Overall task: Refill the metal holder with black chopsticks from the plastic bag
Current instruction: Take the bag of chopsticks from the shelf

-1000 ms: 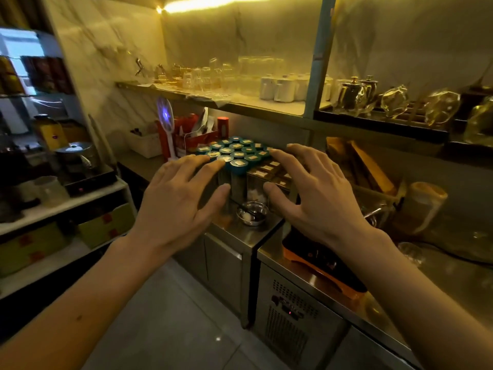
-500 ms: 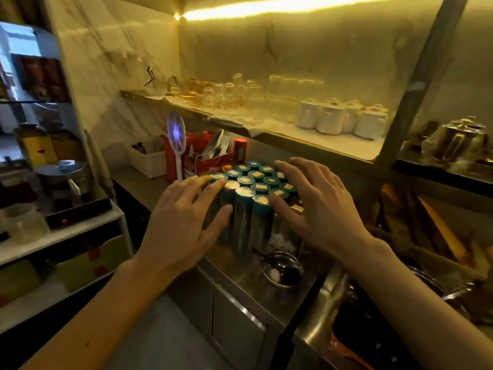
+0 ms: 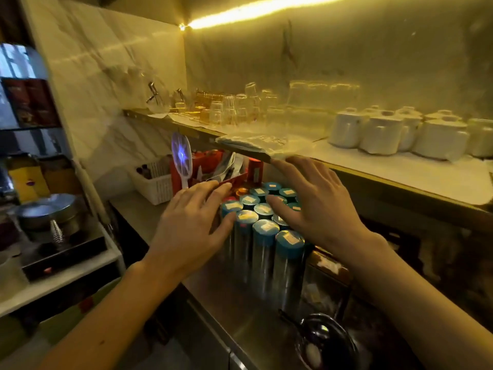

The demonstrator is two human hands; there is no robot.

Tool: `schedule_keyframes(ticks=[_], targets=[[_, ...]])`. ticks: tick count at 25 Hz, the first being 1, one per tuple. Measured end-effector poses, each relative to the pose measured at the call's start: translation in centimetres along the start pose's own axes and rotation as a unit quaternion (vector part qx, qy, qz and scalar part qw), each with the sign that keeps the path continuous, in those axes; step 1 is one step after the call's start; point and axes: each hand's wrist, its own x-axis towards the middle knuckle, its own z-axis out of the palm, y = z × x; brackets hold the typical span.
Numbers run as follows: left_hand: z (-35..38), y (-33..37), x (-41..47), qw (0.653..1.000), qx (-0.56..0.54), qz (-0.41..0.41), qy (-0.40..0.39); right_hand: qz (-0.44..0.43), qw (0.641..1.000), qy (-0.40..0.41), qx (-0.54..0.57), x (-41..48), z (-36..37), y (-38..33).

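Both my hands hover with spread, straight fingers over a cluster of several tall metal canisters with teal lids (image 3: 262, 228) on a steel counter (image 3: 232, 297). My left hand (image 3: 194, 225) is at the cluster's left side, its fingertips by a red box (image 3: 234, 181). My right hand (image 3: 312, 206) is above the cluster's right side, fingertips just under the shelf edge. Neither hand holds anything. I see no metal chopstick holder, no black chopsticks and no plastic bag.
A shelf (image 3: 373, 166) just above carries glasses (image 3: 240, 108) and white lidded pots (image 3: 381, 134). Left of the canisters stand a white basket (image 3: 154, 182) and an electric swatter (image 3: 181, 158). A small steel bowl (image 3: 325, 340) sits at the counter's front. A side rack (image 3: 53, 276) holds a pot.
The view has moved closer to the canisters and turned left. Both hands have advanced over the canister lids, still spread and holding nothing.
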Motion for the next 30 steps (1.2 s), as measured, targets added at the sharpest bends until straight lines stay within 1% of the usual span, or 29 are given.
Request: schedule_keyframes(ticks=[4, 7, 9, 13, 15, 17, 18, 20, 24, 27, 28, 30], targets=[[4.0, -2.6, 8.1, 1.000, 0.024, 0.019, -0.003, 0.003, 1.000, -0.004, -0.006, 7.0, 4.4, 3.9], [7.0, -3.8, 13.0, 0.999, 0.036, 0.036, 0.000, 0.004, 0.999, -0.028, -0.014, 10.5, 7.3, 5.9], [9.0, -4.3, 15.3, 0.998, 0.032, 0.049, -0.001, 0.005, 0.998, -0.051, -0.025, 12.2, 9.1, 6.9], [10.5, -5.0, 18.1, 0.996, 0.034, 0.077, 0.001, -0.002, 0.996, -0.072, -0.059, 13.5, 9.7, 7.8], [12.1, -6.5, 20.3, 0.996, 0.019, 0.084, -0.007, 0.007, 0.993, -0.097, -0.067, 15.0, 11.2, 8.2], [13.9, -7.7, 22.6, 0.994, 0.005, 0.107, -0.015, 0.025, 0.992, -0.102, -0.064, 16.1, 12.5, 8.6], [14.1, -7.7, 22.8, 0.994, 0.005, 0.110, -0.013, 0.017, 0.993, -0.099, -0.060, 16.0, 12.5, 8.6], [15.9, -9.0, 24.6, 0.990, -0.018, 0.141, -0.006, 0.029, 0.993, -0.088, -0.076, 16.7, 13.4, 8.6], [18.0, -12.0, 28.7, 0.968, -0.069, 0.240, 0.011, 0.061, 0.992, -0.043, -0.105, 18.0, 14.4, 7.9], [19.1, -13.4, 30.3, 0.956, -0.109, 0.271, 0.025, 0.067, 0.991, 0.006, -0.119, 18.2, 14.6, 7.6], [19.0, -13.5, 30.4, 0.956, -0.110, 0.269, 0.028, 0.058, 0.991, 0.032, -0.119, 18.0, 14.3, 7.5], [20.2, -14.4, 31.4, 0.948, -0.150, 0.280, 0.030, 0.066, 0.985, 0.068, -0.147, 18.1, 15.3, 6.6]])
